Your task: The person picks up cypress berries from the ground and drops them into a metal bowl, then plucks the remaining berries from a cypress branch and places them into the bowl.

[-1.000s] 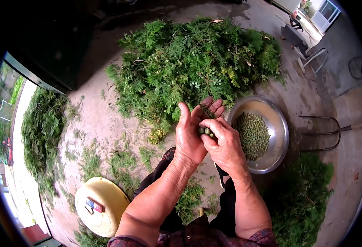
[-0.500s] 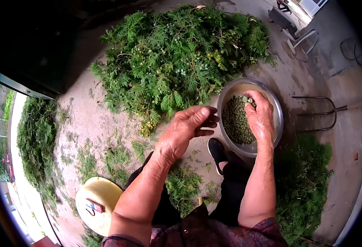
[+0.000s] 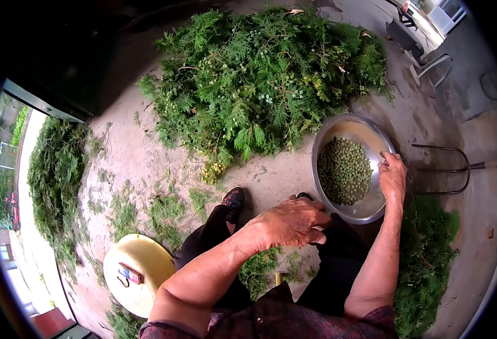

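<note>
Large heap of green conifer branches (image 3: 265,79) at top, on the concrete floor (image 3: 135,152). Second heap (image 3: 56,175) at left, third (image 3: 429,254) lower right. Loose sprigs (image 3: 166,212) scattered between. Yellow round lid (image 3: 147,265) lower left, small box (image 3: 128,276) on it. Metal fork (image 3: 446,169) lies right; white chair frame (image 3: 429,70) beyond.

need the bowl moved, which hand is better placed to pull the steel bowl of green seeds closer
Right, probably. The right hand rests on the rim of the round steel bowl of small green seeds; the left hand lies over the dark trousers, apart from it.
</note>
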`<state>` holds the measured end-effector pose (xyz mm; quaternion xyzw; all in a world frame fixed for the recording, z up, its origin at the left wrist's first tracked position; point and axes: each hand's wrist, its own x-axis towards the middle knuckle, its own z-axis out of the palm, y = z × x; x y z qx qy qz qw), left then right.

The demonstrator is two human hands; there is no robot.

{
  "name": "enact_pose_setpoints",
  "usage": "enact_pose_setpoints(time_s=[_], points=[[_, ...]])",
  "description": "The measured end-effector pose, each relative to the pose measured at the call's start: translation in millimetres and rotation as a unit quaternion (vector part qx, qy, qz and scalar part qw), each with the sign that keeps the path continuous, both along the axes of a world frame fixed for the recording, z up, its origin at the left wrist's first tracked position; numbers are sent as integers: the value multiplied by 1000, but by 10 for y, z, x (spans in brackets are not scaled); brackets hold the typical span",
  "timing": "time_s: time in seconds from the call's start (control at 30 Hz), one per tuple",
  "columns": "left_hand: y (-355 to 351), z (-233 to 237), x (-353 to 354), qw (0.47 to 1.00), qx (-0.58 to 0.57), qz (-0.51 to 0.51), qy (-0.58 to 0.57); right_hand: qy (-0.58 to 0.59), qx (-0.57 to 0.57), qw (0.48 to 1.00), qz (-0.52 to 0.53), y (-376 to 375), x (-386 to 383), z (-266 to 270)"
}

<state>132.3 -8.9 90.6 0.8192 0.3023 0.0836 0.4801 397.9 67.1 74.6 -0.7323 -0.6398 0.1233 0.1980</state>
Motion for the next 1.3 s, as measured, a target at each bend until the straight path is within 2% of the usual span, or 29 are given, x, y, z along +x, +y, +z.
enact_pose_setpoints(time_s=[0.07,0.17,0.23,0.3,0.37,0.43,0.53,0.6,0.67,0.8,0.97,1.13,1.23,1.3], points=[[-37,2,33,992,74,14,99,53,15,998,2,-26,-202,125],[-110,-145,99,957,195,38,213,309,34,950,25,-89,-563,170],[-103,-170,127,934,234,37,268,523,45,851,4,-253,-974,315],[-83,-131,147,939,213,9,270,708,-27,706,19,-474,-1293,498],[-77,-87,166,937,191,-31,292,787,-77,612,23,-699,-1570,735],[-168,-46,98,951,210,24,227,805,-64,588,43,-923,-1799,1020],[-254,-189,52,986,142,73,45,836,-77,533,104,-1149,-1945,1327],[-313,-276,141,979,166,118,26,844,-97,508,142,-1207,-1989,1344],[-290,-305,227,955,219,87,178,849,-115,486,174,-1236,-2000,1309],[-229,-252,270,939,260,37,224,841,-145,463,238,-1199,-1973,1211],[-179,-209,367,931,292,27,218,805,-162,440,365,-1208,-1918,1122],[-169,-158,414,960,209,49,182,751,-142,426,484,-1270,-1893,1077],[-96,-84,438,951,184,-16,247,729,-127,417,527,-1310,-1888,1105],[-109,-126,436,949,211,-3,234,718,-118,415,545,-1344,-1889,1101]])
